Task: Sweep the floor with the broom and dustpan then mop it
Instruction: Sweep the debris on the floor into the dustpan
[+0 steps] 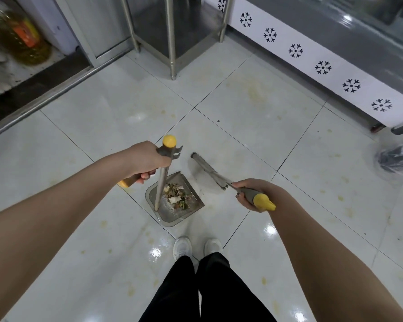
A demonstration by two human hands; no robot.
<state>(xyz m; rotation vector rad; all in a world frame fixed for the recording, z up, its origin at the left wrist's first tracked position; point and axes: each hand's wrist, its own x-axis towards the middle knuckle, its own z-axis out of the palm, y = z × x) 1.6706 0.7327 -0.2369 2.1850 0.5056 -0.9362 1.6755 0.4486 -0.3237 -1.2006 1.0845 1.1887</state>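
Glossy stained white tile floor [254, 108], steel table legs [172, 43], snowflake-patterned counter panel [312, 54]

Oil jug [21, 36], steel table leg [173, 43], perhaps a bagged bin [397, 159], snowflake-patterned panel [323, 66].

Dustpan [172, 206] on floor [254, 112] ahead of shoes [197, 247], debris [176, 195] inside; broom [209, 174] right of dustpan; bag [397, 158] far right.

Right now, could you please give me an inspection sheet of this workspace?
Surface: white tiled floor, glossy, with yellowish stains.
Job's things: dustpan on the floor holding scraps; broom beside it.
Clutter: bag at right; dark speck.
Grippers: left hand grips the dustpan handle; right hand grips the broom.
Cables: nothing seen.
Surroundings: metal legs, snowflake-patterned cabinet, oil jug.
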